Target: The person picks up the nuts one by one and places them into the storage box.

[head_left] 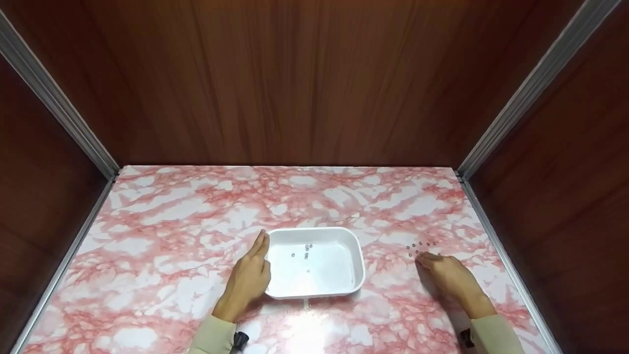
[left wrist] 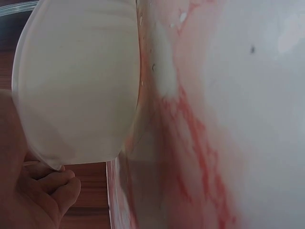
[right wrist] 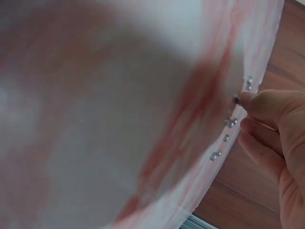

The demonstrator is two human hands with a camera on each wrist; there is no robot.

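Note:
A white rectangular tray (head_left: 314, 291) sits on the table, several small metal nuts (head_left: 306, 249) scattered on its floor. My left hand (head_left: 249, 275) holds the tray's left end at the rim; in the left wrist view its fingers (left wrist: 66, 193) bend down past the tray's corner. On the right, my right hand (head_left: 449, 276) reaches down to a loose group of more small metal nuts (head_left: 421, 244). In the right wrist view, thumb and forefinger pinch a dark nut (right wrist: 236, 99), with other nuts (right wrist: 231, 122) lying close to the fingertips.
The table (head_left: 162, 275) has a red-and-white marbled top. Brown wood-grain panels (head_left: 295, 88) enclose it at the back and both sides, with grey metal strips (head_left: 506, 265) along the side edges. A bright reflection lies in front of the tray.

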